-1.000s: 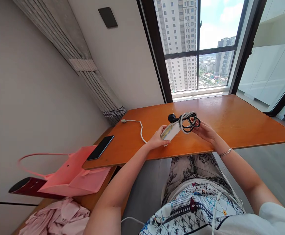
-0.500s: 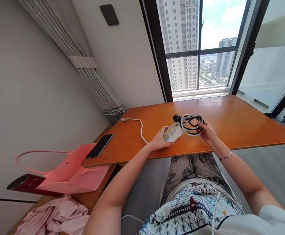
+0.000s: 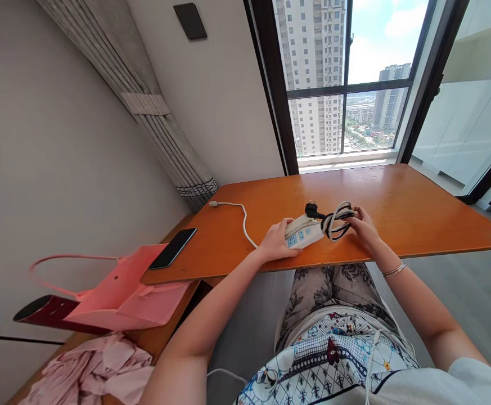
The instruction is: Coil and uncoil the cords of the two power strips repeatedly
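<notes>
My left hand (image 3: pixel 278 242) is closed around the left end of a white power strip (image 3: pixel 305 235), whose sockets face up toward me near the front edge of the table. At the strip's right end is a coiled bundle of white and black cable (image 3: pixel 337 221). My right hand (image 3: pixel 362 226) pinches the right side of that coil. A black plug (image 3: pixel 311 210) sticks out at the coil's upper left. From beside my left hand a white cable (image 3: pixel 244 222) runs across the tabletop to a small pale connector (image 3: pixel 214 204).
The orange-brown wooden table (image 3: pixel 414 208) stands before a window. A dark phone (image 3: pixel 172 248) lies at its left edge. A pink bag (image 3: pixel 122 292), a dark red cylindrical thing (image 3: pixel 53 313) and pink cloth (image 3: pixel 93 365) are on a lower surface at left.
The power strip has turned so its sockets show more fully. The cable coil has tipped and looks narrower, and the black plug has shifted slightly right and down. My right hand has moved slightly right.
</notes>
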`<state>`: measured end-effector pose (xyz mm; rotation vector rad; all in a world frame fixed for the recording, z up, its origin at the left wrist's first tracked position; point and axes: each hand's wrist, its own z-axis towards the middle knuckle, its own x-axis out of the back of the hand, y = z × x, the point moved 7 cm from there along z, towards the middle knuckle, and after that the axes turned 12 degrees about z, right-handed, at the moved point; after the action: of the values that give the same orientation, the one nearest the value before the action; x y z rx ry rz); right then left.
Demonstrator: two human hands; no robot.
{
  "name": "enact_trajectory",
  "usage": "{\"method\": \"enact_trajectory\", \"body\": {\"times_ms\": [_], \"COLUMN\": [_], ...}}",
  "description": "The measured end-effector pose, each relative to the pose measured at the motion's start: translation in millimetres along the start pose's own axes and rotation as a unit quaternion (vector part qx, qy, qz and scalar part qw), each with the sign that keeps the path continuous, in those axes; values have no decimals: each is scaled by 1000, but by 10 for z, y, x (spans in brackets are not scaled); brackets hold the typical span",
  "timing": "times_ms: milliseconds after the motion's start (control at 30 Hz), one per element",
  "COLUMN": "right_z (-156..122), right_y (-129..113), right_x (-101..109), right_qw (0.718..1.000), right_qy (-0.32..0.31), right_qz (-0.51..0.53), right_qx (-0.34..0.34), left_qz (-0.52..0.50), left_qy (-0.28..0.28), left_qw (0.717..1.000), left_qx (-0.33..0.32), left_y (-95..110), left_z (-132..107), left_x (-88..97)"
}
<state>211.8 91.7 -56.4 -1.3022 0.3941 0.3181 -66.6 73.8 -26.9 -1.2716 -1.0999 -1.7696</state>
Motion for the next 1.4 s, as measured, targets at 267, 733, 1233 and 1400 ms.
{"method": "enact_trajectory", "body": {"times_ms": [267, 733, 1233, 1400], "right_z": [2, -91, -47, -26], "right_y": [-191, -811, -1171, -934], "right_x": [33, 470, 1124, 1143], "right_qw": [994, 959, 781, 773], "right_qy": [-91, -9, 9, -40], "right_qz": [-57, -205, -546, -590], "right_qx": [21, 193, 305, 230], "left_qz": [27, -19, 163, 195], "left_qy": [1, 42, 58, 41], "left_qw": [1000, 983, 976, 971], "left_qx": [-11, 176, 131, 132], "left_y": [-13, -567, -795, -831], "left_z": [-6, 135, 103, 133], "left_x": [17, 140, 226, 220]}}
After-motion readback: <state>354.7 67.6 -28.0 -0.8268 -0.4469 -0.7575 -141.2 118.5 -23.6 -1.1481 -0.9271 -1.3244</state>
